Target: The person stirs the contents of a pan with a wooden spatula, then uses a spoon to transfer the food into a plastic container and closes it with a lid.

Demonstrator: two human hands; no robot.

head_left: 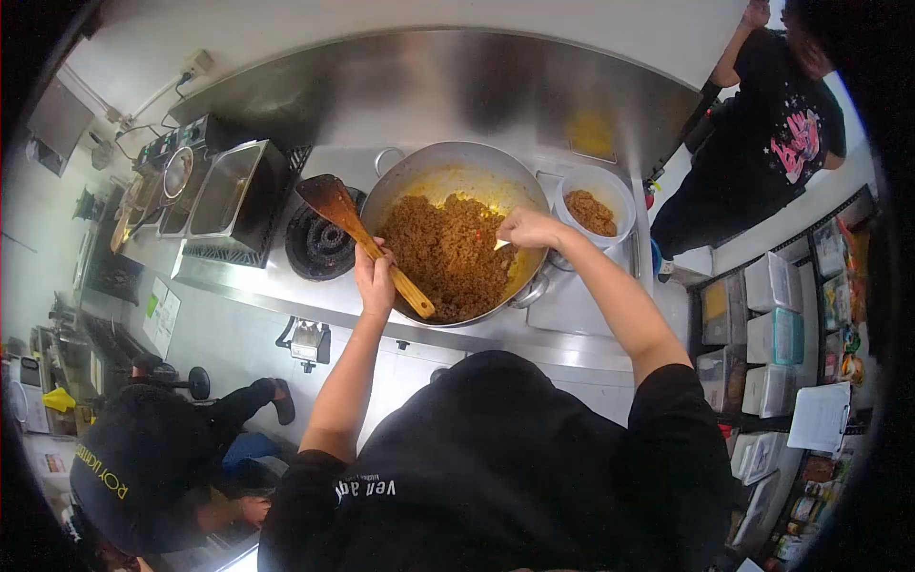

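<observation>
- The wooden spatula (355, 221) lies diagonally across the left side of the pot (453, 148); its dark, broad blade points up and left in the view, outside the rim and over the black burner (307, 250).
- Its long axis runs from that blade down and right to the pale handle end, over the near-left part of the brown crumbly food (448, 248).
- The pot stands on the steel tabletop (224, 284), one loop handle at its far left, another at its near right.
- A white tub (624, 195) of similar brown food sits just to the right of the pot.
- Farther left are rectangular steel vats (229, 198); a shiny metal panel (419, 91) rises behind the pot.
- Shelves (705, 367) with plastic containers line the right side of the room. One person (801, 124) in black is at the upper right, another (143, 458) at the lower left.
- The left hand (375, 278) is closed around the spatula's handle.
- The right hand (529, 229), over the food, pinches a small pale piece (500, 245); what the piece is, I cannot tell.
</observation>
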